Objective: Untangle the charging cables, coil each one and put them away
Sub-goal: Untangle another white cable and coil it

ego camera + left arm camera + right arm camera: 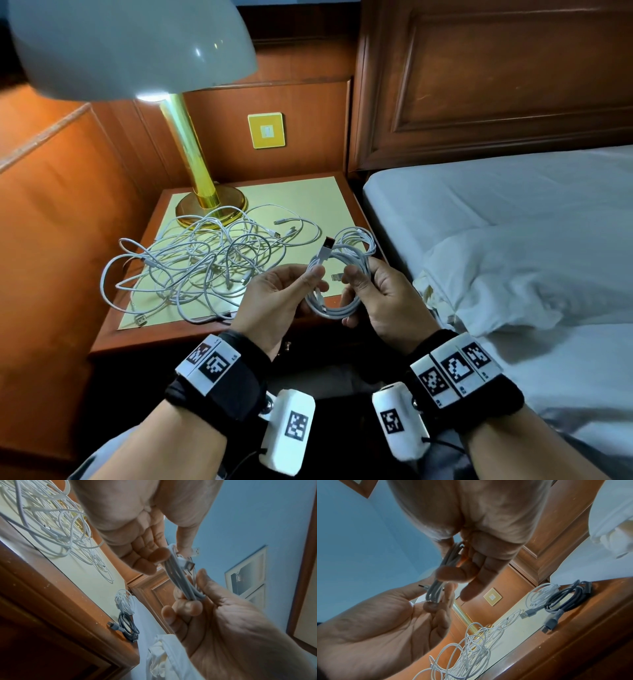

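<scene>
A coiled white cable [337, 305] hangs between both hands above the nightstand's front edge. My left hand [313, 274] pinches its end just below the USB plug [327, 245], which sticks up. My right hand [356, 279] grips the coil's right side with curled fingers. The left wrist view shows the coil [180, 577] bunched between the fingertips of both hands. A tangle of white cables [205, 263] lies loose on the nightstand [308, 192]. A finished white coil [541, 595] and a dark grey coil [565, 597] lie at its right edge.
A brass lamp [202, 192] with a white shade stands at the nightstand's back left, its base touching the tangle. The bed [513, 222] with rumpled white sheets runs along the right. Wooden panelling with a yellow wall switch [266, 130] closes off the back.
</scene>
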`<state>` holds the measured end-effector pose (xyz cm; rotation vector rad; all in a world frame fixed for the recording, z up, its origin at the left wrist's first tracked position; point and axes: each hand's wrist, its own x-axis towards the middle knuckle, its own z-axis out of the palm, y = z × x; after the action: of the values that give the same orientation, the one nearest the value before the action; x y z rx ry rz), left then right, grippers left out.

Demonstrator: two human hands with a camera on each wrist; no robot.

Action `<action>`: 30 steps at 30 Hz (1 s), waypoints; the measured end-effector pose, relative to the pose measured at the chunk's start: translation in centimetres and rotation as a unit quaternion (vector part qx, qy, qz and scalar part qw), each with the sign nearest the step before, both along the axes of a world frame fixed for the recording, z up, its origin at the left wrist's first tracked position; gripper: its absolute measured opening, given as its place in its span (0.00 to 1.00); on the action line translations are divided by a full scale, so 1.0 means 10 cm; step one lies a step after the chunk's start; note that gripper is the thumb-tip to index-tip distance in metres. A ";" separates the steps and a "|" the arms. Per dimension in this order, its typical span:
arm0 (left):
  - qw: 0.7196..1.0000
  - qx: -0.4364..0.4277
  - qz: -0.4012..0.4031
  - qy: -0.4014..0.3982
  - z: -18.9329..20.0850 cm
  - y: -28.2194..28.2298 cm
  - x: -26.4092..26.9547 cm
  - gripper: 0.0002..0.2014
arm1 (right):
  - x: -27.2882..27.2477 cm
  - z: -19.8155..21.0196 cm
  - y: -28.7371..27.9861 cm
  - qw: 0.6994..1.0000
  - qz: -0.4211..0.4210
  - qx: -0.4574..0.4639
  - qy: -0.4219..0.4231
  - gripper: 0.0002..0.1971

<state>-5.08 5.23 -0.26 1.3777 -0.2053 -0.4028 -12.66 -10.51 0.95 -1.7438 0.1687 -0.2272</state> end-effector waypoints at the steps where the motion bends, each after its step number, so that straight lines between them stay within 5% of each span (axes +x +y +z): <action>1: 1.000 0.004 0.002 0.000 0.00 0.00 0.00 0.17 | 0.00 0.00 -0.01 1.000 -0.004 0.001 0.004 0.22; 7: 0.999 0.026 0.022 -0.041 -0.01 -0.01 -0.01 0.26 | 0.03 0.00 0.00 0.999 -0.012 0.033 0.028 0.18; 15: 0.997 0.011 0.067 -0.021 0.01 0.03 0.03 0.18 | 0.08 -0.06 -0.02 0.987 -0.041 0.143 0.056 0.06; 22: 0.998 -0.043 0.010 0.035 0.07 0.04 0.04 0.13 | 0.09 -0.05 -0.02 0.991 -0.061 0.115 0.029 0.03; 30: 0.998 0.047 0.032 -0.021 0.02 0.04 0.06 0.11 | 0.12 -0.10 -0.03 0.993 -0.082 0.080 0.026 0.04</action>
<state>-4.44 5.61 -0.08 1.4816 -0.1774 -0.3331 -11.47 -10.81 -0.03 -1.5785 0.3590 -0.2803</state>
